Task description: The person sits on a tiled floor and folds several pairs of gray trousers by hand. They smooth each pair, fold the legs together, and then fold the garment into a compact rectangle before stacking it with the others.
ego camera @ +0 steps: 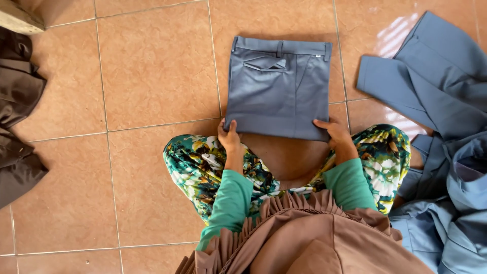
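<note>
Hands (231, 138) on folded grey-blue trousers (278, 86)

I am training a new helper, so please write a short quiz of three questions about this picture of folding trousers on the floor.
1. True or false: the folded trousers lie flat on the tiled floor.
2. Which edge of the trousers do the left hand and right hand hold?
A. the waistband edge
B. the near edge, one hand at each corner
C. the far corners
3. Fill in: the heap of blue clothes lies on the person's ____ side, and the dark brown cloth on the other.

Key: 1 true; 2 B; 3 right.
</note>
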